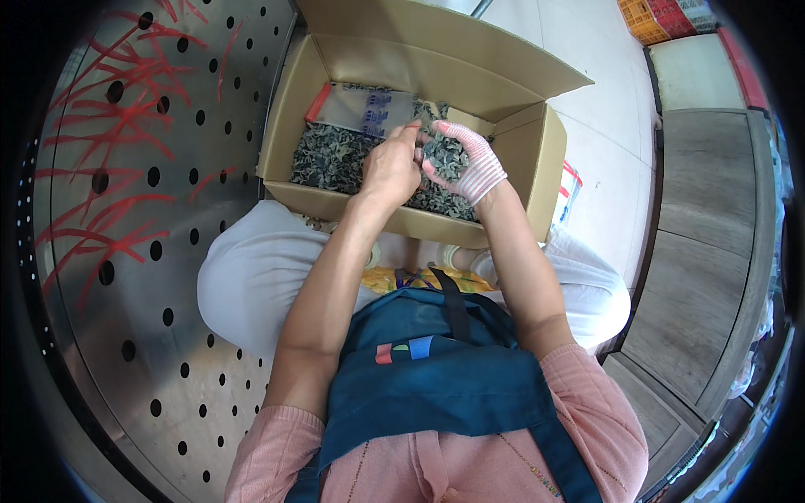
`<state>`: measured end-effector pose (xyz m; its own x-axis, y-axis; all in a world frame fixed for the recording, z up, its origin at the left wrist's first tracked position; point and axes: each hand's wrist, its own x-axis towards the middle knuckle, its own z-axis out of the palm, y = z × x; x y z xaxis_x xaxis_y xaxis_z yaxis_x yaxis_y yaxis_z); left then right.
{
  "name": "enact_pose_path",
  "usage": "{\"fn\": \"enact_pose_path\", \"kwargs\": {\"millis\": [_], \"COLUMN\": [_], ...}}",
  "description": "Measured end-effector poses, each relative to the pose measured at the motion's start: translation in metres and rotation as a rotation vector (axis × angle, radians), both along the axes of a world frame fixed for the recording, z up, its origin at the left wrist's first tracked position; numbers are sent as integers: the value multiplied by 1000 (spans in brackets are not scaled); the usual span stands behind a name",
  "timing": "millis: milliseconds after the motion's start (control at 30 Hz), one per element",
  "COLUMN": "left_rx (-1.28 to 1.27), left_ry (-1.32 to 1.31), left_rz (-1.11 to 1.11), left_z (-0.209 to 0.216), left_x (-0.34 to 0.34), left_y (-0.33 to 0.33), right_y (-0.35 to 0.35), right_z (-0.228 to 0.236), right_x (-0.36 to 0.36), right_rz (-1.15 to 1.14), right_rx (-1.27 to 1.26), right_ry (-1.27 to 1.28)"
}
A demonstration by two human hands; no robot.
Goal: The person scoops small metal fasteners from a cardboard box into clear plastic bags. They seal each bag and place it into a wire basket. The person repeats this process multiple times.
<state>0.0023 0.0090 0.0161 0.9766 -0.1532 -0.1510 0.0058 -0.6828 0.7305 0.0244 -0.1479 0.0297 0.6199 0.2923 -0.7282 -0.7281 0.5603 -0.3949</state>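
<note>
Palmful of dried flakes [446,158] over a cardboard box [533,159]

The striped-gloved right hand [476,166] cupped the heap; the bare left hand [391,168] bunched its fingers alongside, their grip unclear. A level palm seemed wise against spills. Dark grey-green and curled, more flakes covered the box's floor, partly beneath a clear plastic bag [345,109].

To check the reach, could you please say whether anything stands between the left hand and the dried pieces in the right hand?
Nothing visible does: the left hand is close beside the dried pieces in the right hand, and the bag lies left of them.
</note>
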Motion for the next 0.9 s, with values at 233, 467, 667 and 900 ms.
{"fn": "enact_pose_path", "kwargs": {"millis": [233,467,667,900], "left_rx": [-35,-77,-31,-137], "left_ry": [-11,20,25,183], "left_rz": [7,24,-12,70], "left_z": [-4,-3,-6,-16], "left_x": [2,3,1,7], "left_y": [-3,-1,-8,-2], "right_y": [11,23,26,28], "right_z": [-16,-9,-19,-7], "right_x": [-2,-1,18,10], "right_rz": [-167,-130,-202,142], "right_rx": [-57,-179,-334,-457], "right_ry": [-254,-299,-83,-173]}}
